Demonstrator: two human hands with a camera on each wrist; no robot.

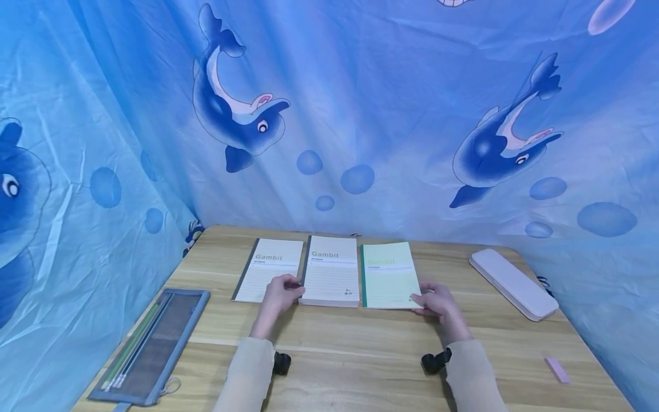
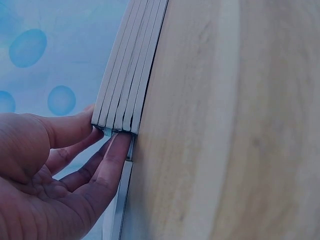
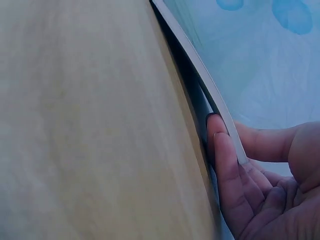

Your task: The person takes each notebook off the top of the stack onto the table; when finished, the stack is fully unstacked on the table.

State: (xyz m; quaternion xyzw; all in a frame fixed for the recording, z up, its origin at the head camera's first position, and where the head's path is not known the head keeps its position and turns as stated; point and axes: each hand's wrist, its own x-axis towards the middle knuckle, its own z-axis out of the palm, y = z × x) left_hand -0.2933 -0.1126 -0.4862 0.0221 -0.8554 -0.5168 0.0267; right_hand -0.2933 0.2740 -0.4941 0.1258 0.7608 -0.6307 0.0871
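Room for moving on light-brown wood-grain tabletop, spreading nearside of left hand and right hand. Pinching thick stack of white, dark-spined paper notebooks, just right of left hand, by near corner. Gripping pale-green, green-spined paper notebook, beyond and left of right hand, by tilted-up corner. Hiding some left fingers behind stack; showing green cover's title only faintly.

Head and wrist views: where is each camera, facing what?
Head: on head, facing forward and down over the table; left hand, right hand show.
Left wrist: on that wrist, facing the notebook stack; left hand shows.
Right wrist: on that wrist, facing the green notebook; right hand shows.
Head and left wrist share the stack.
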